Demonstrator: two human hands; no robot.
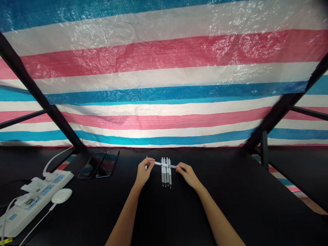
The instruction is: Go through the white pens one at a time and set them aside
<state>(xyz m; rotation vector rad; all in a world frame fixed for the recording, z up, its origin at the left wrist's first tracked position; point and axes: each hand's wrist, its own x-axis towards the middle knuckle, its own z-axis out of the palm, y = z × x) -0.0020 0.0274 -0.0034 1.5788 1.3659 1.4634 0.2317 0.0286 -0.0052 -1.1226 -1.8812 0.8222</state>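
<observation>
Several white pens with grey grips (166, 177) lie side by side on the black table (164, 218), tips toward me. Across them, just above, a white and grey pen (165, 165) is held sideways between my two hands. My left hand (145, 171) pinches its white end between thumb and fingers. On the other side, my right hand (186, 173) has its fingers closed round the grey end. A small white piece shows beside my left fingers; what it belongs to is unclear.
Two dark phones (109, 164) lie at the back left. Nearer the left edge are a white power strip (43, 194) with plugs and cables, and a round white charger (62, 195). Black metal bars (271, 119) stand at both sides, before a striped sheet (164, 75).
</observation>
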